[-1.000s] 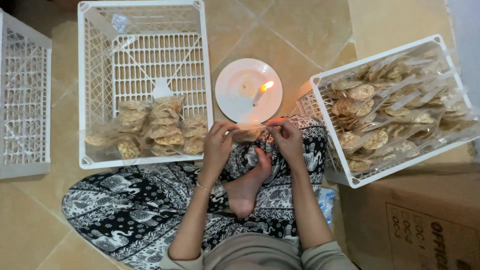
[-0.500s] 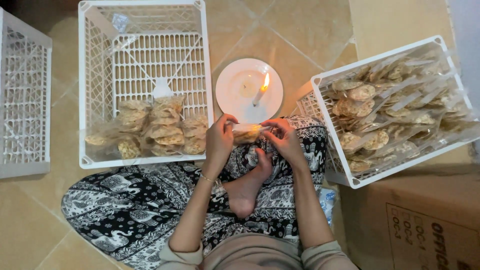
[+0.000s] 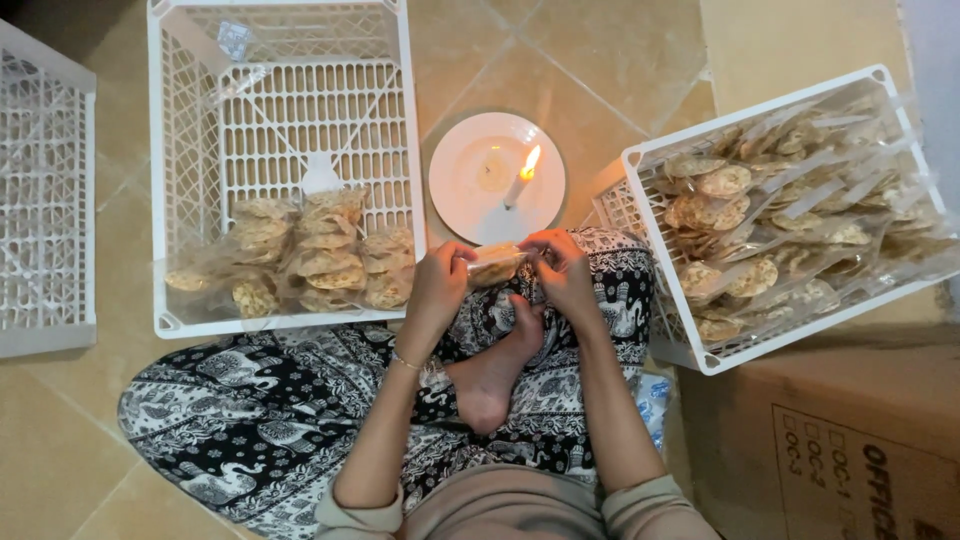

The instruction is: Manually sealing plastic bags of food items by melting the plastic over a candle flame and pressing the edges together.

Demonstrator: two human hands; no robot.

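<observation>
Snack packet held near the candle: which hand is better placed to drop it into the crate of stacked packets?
Probably the left hand: it grips the packet and sits right beside that crate; the right hand is farther away.

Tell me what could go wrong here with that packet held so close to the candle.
The lit candle burns just beyond the packet gripped by the left hand and right hand; its plastic or a finger could scorch. The candle leans on its plate, so a nudge might tip it.
</observation>
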